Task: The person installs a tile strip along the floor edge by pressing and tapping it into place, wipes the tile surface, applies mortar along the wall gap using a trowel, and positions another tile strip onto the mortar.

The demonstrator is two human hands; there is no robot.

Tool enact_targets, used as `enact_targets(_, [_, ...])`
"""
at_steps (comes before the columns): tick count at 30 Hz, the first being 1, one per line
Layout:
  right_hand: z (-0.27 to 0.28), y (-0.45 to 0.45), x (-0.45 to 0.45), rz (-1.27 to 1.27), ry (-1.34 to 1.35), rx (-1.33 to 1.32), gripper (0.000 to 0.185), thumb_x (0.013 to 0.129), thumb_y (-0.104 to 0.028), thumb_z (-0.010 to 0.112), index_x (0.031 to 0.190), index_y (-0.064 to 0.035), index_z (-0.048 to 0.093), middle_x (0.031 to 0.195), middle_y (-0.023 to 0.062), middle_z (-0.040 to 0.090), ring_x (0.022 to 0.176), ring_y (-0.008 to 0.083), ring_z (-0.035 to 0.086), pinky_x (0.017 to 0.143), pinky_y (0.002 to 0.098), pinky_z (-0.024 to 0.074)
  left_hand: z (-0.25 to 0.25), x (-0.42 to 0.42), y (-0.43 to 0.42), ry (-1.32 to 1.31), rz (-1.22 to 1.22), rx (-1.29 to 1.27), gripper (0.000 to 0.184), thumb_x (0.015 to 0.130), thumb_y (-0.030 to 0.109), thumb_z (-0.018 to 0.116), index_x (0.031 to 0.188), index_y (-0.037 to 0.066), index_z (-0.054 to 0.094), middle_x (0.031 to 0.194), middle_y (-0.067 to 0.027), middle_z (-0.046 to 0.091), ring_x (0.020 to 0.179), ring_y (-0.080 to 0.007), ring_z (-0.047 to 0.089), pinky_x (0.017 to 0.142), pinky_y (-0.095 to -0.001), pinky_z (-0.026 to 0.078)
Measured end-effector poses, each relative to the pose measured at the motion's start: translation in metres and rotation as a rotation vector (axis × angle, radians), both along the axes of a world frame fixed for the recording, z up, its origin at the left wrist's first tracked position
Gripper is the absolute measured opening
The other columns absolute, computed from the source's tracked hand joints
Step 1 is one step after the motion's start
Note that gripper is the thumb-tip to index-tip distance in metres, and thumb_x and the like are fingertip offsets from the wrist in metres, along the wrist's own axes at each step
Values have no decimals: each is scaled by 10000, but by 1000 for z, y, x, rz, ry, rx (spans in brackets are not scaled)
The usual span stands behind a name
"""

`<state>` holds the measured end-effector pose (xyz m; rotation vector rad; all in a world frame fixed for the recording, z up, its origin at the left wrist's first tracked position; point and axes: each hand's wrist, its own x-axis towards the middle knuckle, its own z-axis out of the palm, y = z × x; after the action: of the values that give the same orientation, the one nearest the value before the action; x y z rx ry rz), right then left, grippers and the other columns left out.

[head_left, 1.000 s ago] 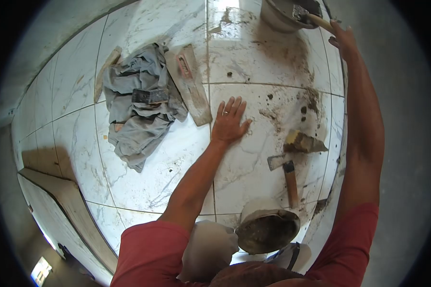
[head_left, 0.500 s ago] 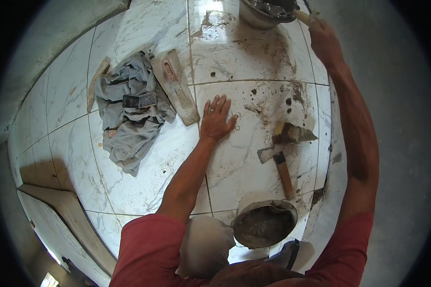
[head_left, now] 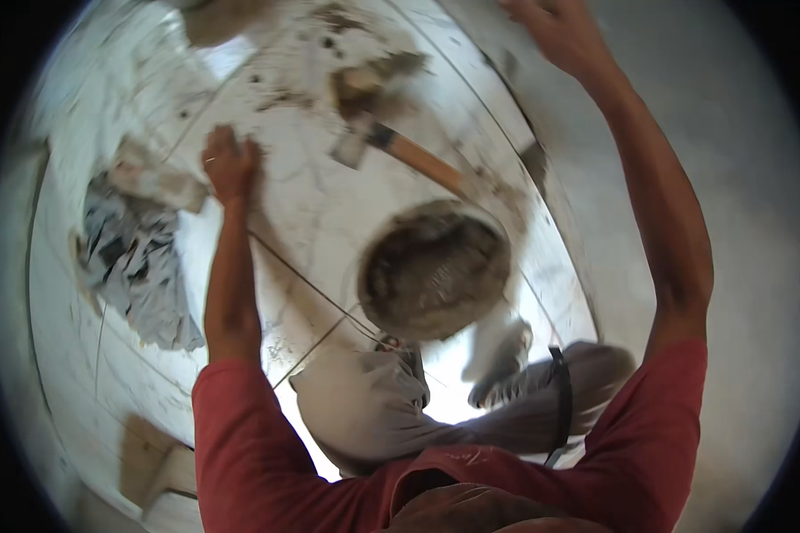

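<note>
My left hand (head_left: 229, 164) rests palm down on the pale tiled floor, fingers stretched, a ring on one of them. Just left of it lies a dirty flat trowel (head_left: 162, 180), partly against a crumpled grey cloth (head_left: 156, 298). My right hand (head_left: 564, 37) is at the top edge above the grey floor; its fingers are partly cut off and blurred, so any object in it is hidden. Between my arms, a hammer-like tool with a wooden handle (head_left: 425, 163) lies by a mud-coated, wedge-shaped piece (head_left: 357, 89). Nearer me stands a bucket (head_left: 387, 313) with wet grey mortar inside.
A second container (head_left: 218, 22) shows blurred at the top left. My bent knee (head_left: 356, 400) is close to the mortar bucket. Mortar crumbs and smears lie on the tiles (head_left: 284, 160). Grey bare floor (head_left: 613, 222) runs along the right.
The view has turned and shifted, bringing the near bucket and my legs further into view. My right hand, earlier on a light-coloured handle at the far container, is now apart from that container.
</note>
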<state>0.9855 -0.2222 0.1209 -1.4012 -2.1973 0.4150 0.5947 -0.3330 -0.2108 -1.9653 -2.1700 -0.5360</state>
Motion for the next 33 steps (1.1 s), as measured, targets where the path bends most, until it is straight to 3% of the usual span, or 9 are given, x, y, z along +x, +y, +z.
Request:
enact_targets(2, [20, -77, 72, -23, 40, -112, 443, 860, -95, 551, 1275, -31, 409, 959, 87, 564, 825, 201, 568, 675, 331, 478, 4, 1, -2, -65, -31, 40, 504, 872, 421, 495, 1228, 64, 503, 1301, -138, 474, 1242, -270, 392, 1025, -404, 273])
enact_targets(4, [18, -156, 144, -150, 104, -466, 504, 813, -138, 632, 1253, -15, 418, 906, 50, 541, 801, 143, 541, 664, 290, 472, 6, -3, -1, -141, -29, -18, 506, 876, 442, 487, 1243, 93, 494, 1329, -120, 450, 1258, -270, 373, 1027, -426, 269])
enact_targets(6, [14, -232, 177, -466, 188, -689, 634, 722, -119, 669, 1259, 12, 358, 904, 82, 560, 739, 152, 583, 593, 269, 477, -6, -12, 3, -133, -61, -23, 491, 892, 431, 460, 1266, 114, 472, 1349, -110, 432, 1267, -281, 363, 1034, -440, 260])
enact_targets(10, [-49, -339, 246, -663, 169, -732, 463, 729, -108, 646, 1107, -6, 399, 853, 139, 633, 605, 175, 613, 529, 298, 512, 2, -23, -14, -612, -82, -196, 568, 927, 381, 439, 1294, -51, 402, 1345, -212, 410, 1274, -313, 358, 1051, -365, 264])
enact_targets(14, [-118, -404, 299, -752, 10, -634, 573, 745, -218, 674, 1211, -7, 415, 860, 207, 621, 704, 318, 637, 631, 379, 512, 55, 10, -115, -444, -32, -204, 491, 917, 272, 503, 1302, -19, 414, 1320, -207, 442, 1255, -301, 390, 1035, -354, 293])
enact_targets(19, [-156, -404, 317, -579, -44, -419, 531, 775, -166, 618, 1256, -74, 412, 1100, 223, 557, 913, 381, 593, 783, 431, 483, 55, 43, -268, -340, 18, -417, 623, 853, 232, 616, 1342, -23, 326, 1359, -224, 371, 1270, -334, 348, 1058, -382, 273])
enact_targets(23, [-144, -364, 297, -569, -165, -585, 514, 835, -125, 493, 1331, -153, 361, 1216, 229, 466, 1045, 399, 530, 887, 452, 434, 47, 88, -325, -643, -109, -650, 867, 736, 243, 734, 1387, 7, 211, 1387, -255, 301, 1306, -380, 263, 1062, -417, 250])
enact_targets(24, [-143, -354, 295, -549, -215, -680, 525, 849, -117, 457, 1357, -169, 336, 1227, 242, 451, 1069, 418, 510, 915, 458, 415, 56, 109, -330, -427, -30, -714, 901, 719, 253, 746, 1392, 23, 193, 1381, -274, 295, 1298, -415, 253, 1058, -433, 253])
enact_targets(33, [-171, -327, 259, -341, -320, -307, 569, 800, -10, 434, 1356, -23, 313, 1018, 292, 454, 734, 384, 621, 636, 421, 534, 68, 123, -316, -160, -19, -840, 956, 684, 296, 759, 1378, 40, 154, 1314, -357, 323, 1217, -521, 303, 1000, -493, 310])
